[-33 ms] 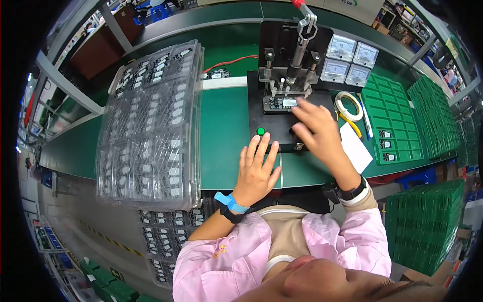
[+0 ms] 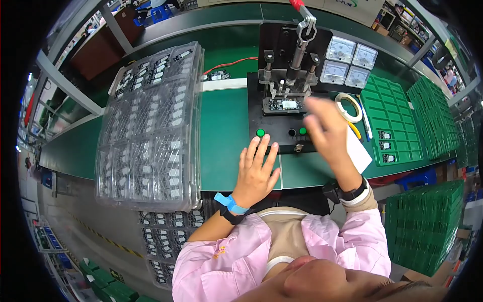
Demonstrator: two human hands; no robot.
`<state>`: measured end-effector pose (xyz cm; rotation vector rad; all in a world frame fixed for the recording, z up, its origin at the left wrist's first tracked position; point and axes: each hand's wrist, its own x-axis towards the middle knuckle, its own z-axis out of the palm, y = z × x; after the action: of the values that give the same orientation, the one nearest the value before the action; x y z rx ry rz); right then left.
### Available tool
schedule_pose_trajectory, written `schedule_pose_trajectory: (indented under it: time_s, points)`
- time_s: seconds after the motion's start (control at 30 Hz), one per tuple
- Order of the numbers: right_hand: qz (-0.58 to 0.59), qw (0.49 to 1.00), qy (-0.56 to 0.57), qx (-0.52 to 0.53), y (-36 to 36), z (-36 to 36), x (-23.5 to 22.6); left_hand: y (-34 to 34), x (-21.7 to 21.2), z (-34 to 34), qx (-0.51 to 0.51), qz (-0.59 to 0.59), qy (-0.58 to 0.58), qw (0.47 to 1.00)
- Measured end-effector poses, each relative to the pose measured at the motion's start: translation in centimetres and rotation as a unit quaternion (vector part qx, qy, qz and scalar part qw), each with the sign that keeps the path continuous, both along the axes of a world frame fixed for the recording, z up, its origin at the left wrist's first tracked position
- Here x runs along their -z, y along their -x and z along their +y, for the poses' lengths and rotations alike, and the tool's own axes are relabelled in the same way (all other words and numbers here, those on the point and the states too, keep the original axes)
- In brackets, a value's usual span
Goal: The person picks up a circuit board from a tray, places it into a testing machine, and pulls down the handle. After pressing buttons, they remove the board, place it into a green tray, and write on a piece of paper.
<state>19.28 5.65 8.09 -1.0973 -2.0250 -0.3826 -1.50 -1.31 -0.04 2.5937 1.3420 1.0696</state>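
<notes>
My left hand [image 2: 255,173] lies with fingers spread at the front edge of the black test fixture [image 2: 271,124]. Its fingertips are just below a green push button [image 2: 260,133], and it holds nothing. To the right of the fixture's nest is my right hand [image 2: 329,126], its thumb and fingers apart and somewhat smeared by motion. No item shows in it. A small circuit board [image 2: 284,104] with a white block on it sits in the nest. Above the board stands the toggle clamp [image 2: 300,48] with its clear press plate, apart from the board.
Clear trays full of boards [image 2: 146,126] are stacked on the left. Four analog meters [image 2: 342,49], a tape roll [image 2: 348,107], a pen [image 2: 366,118] and white paper [image 2: 358,152] lie right. A green tray [image 2: 402,113] holds a few boards beside stacked green trays [image 2: 433,116].
My right hand has shifted to the right, off the edge of the board. A black and a green button at the fixture's front now show. My left hand stays in place.
</notes>
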Motion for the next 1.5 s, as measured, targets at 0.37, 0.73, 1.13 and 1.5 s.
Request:
schedule_pose_trajectory:
  time_s: [0.37,0.73,1.13,1.5]
  points:
    - [0.375,0.794,0.156,-0.451,1.6,5.2,-9.4,-1.3,-0.2,-0.1,-0.005,0.011,-0.015,1.000]
    - [0.122,0.992,0.028,0.034,-4.2,-3.2,4.4,-0.8,-0.2,-0.3,-0.016,0.028,-0.008,0.999]
    - [-0.026,0.985,0.094,0.139,0.2,-6.3,5.2,-1.0,-3.1,0.5,-0.049,0.035,-0.039,0.997]
    - [0.045,0.990,0.091,0.095,-2.8,-4.5,4.7,-0.9,-0.5,1.4,-0.045,0.009,-0.035,0.998]
